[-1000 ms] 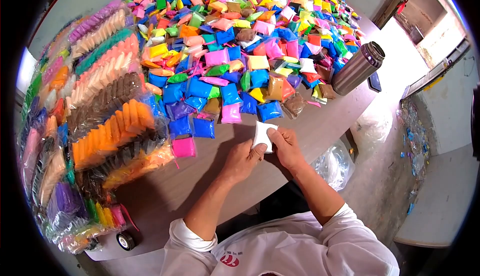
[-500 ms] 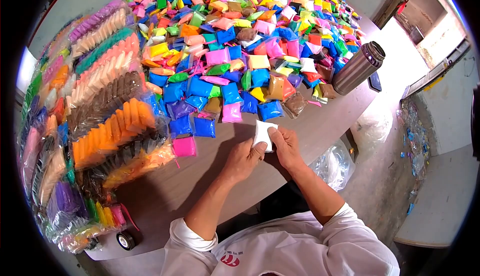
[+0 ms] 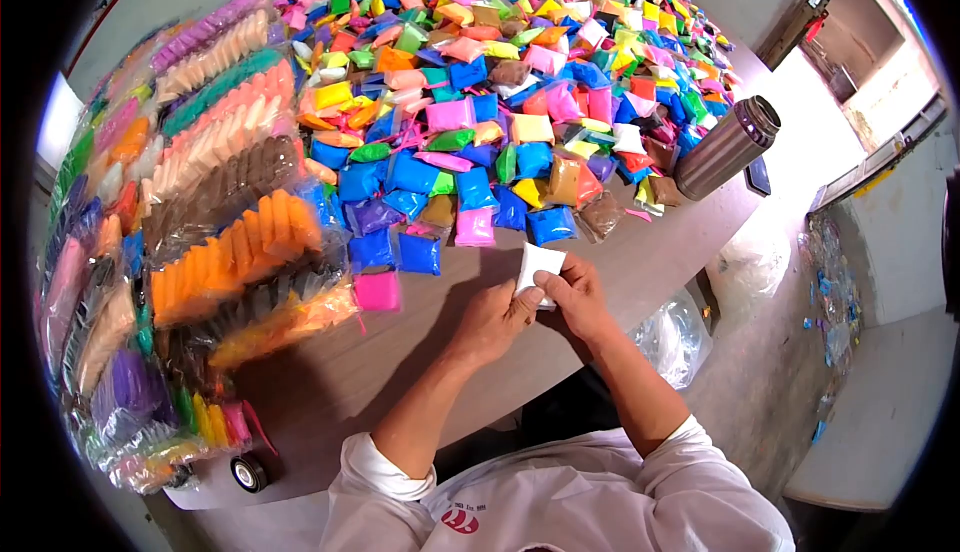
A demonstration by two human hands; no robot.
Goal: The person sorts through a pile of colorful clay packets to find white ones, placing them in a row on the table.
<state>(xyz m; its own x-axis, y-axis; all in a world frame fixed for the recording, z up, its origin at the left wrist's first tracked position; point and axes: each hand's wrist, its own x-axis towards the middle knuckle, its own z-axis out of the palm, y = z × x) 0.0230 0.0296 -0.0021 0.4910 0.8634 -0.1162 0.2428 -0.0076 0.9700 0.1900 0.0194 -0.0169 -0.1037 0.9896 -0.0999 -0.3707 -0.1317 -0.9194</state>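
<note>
Left hand (image 3: 503,314) and right hand (image 3: 578,297), both mostly closed, are pinching white packet (image 3: 541,262) above table (image 3: 650,252), near its front edge; probably a pressing step, next move calling for even thumb pressure.

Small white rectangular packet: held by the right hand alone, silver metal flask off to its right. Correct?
Not alone: in the head view, the left hand and right hand both hold the small white rectangular packet. The silver metal flask is off to its right.
</note>
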